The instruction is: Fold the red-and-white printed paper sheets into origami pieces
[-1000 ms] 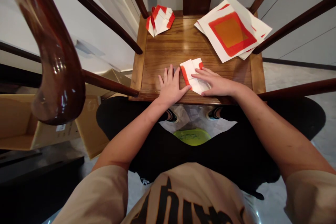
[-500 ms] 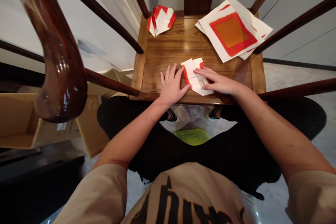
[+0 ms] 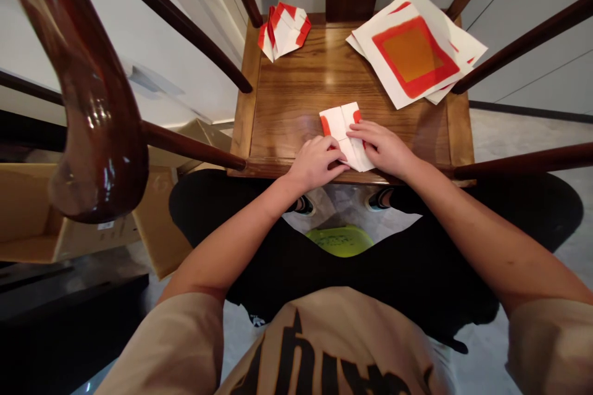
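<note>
A small folded paper (image 3: 341,120), white with red edges, lies near the front edge of the wooden chair seat (image 3: 287,105). My left hand (image 3: 317,162) pinches the paper's lower left edge between thumb and curled fingers. My right hand (image 3: 382,143) rests on the paper's right side, its fingers stretched out and pressing it against the seat. At the back left of the seat sits a folded paper piece (image 3: 287,34) in red and white. A stack of square paper sheets (image 3: 407,52), the top one with a red and orange square, lies at the back right.
Dark wooden spindles (image 3: 185,28) and a thick curved armrest (image 3: 99,154) border the seat. Open cardboard boxes (image 3: 99,241) stand on the floor at left. A green plastic item (image 3: 340,241) is on the floor beneath the seat's front.
My left hand has moved right, from lying spread beside the paper to pinching its lower left edge. My right hand stays on the paper's right side.
</note>
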Demonstrator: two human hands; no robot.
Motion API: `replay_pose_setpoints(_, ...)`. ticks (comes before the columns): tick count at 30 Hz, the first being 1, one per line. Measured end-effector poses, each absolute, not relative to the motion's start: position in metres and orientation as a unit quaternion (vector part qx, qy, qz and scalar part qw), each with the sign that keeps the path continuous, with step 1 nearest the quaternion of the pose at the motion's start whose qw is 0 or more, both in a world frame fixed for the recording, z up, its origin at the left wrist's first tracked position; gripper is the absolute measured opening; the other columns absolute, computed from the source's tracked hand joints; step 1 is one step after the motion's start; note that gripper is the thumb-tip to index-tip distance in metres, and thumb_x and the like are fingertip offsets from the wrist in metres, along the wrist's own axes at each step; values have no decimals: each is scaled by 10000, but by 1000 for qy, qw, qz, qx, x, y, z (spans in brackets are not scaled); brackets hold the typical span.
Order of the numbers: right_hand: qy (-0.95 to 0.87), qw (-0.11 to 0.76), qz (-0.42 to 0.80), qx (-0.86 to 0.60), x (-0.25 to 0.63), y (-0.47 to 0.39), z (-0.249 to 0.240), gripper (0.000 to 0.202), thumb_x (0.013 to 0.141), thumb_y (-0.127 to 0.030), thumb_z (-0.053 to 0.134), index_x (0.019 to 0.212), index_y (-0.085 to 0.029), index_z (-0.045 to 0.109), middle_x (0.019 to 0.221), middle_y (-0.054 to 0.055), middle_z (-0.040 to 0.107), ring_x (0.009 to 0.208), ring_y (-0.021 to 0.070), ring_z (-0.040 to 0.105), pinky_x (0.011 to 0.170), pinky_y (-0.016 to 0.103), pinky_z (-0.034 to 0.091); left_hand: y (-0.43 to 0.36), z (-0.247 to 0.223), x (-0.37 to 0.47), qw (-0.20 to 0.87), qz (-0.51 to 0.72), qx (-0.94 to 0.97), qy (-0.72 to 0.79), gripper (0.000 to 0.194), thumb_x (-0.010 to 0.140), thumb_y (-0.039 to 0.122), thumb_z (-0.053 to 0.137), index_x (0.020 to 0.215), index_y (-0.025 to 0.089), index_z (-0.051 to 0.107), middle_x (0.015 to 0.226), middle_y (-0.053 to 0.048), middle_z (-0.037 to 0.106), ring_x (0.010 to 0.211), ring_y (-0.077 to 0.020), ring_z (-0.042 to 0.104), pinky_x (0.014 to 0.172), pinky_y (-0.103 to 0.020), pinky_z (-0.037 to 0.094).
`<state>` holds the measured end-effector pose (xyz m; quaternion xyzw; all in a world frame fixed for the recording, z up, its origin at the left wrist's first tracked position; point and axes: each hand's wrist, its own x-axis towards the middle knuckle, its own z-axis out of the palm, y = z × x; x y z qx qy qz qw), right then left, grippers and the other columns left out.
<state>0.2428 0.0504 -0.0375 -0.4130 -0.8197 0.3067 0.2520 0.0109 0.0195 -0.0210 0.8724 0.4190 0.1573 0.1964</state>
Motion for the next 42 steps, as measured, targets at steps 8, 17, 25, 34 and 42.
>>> replay_pose_setpoints(8,-865,209,221,-398,240,37,-37,561,891,-158,434,1437,-276,484,1487,68,490,1382,280,428,1130,568,358,18,-23,16,222,163,857,435,268,904,472,608,917,241,744,983,-40,628,911,-206,549,848,-371,414)
replay_pose_setpoints(17,-884,205,175,-383,245,31,-38,297,904,-279,512,1149,-281,679,1071,94,654,1012,298,569,889,509,455,14,-15,21,243,154,833,473,207,879,434,646,913,257,748,993,-27,630,934,-213,542,855,-379,415)
replay_pose_setpoints(25,-879,188,230,-373,244,36,-27,250,892,-281,506,1023,-257,718,956,78,655,873,260,534,837,445,430,15,-16,25,242,157,825,487,221,874,425,649,921,231,744,984,-35,638,913,-214,550,827,-381,425)
replay_pose_setpoints(34,-872,138,297,-365,247,40,-12,406,813,-422,618,1190,-271,617,1024,68,654,932,284,546,876,438,415,17,-16,26,231,148,829,487,269,882,445,617,995,224,721,959,-48,628,897,-228,546,813,-386,422)
replay_pose_setpoints(42,-870,116,312,-364,251,44,-12,455,817,-417,648,1245,-273,602,1156,85,640,1041,301,545,898,438,424,16,-16,28,231,148,824,496,269,882,432,614,989,206,714,938,-44,621,896,-229,539,806,-383,409)
